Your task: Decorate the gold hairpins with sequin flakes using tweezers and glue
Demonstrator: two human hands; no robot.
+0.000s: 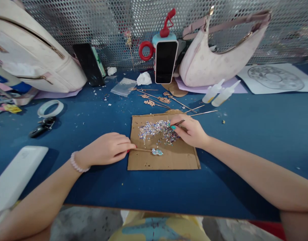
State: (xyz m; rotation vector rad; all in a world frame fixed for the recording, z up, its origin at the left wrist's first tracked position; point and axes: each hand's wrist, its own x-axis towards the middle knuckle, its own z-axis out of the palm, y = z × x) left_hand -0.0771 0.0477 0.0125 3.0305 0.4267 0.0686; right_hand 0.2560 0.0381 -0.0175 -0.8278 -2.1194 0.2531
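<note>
My left hand (112,147) pinches the end of a thin hair stick (142,150), whose far end carries a head covered in glittering rhinestones (157,152). The stick lies low over a square of cardboard (141,163). A loose spread of small sparkling rhinestones (154,129) covers the upper part of that cardboard. Over its right side, my right hand (190,130) is closed on a slim dark tool that looks like tweezers (180,123). The tool's tip is hidden by the fingers, so I cannot tell whether it grips a stone.
Beyond the cardboard lie several hair sticks (156,99), a plastic bag (123,87) and two glue bottles (220,93). A phone (166,62) and a handbag (219,60) stand at the back. Tape (50,108), a backpack (38,53) and a white power bank (20,170) are on the left.
</note>
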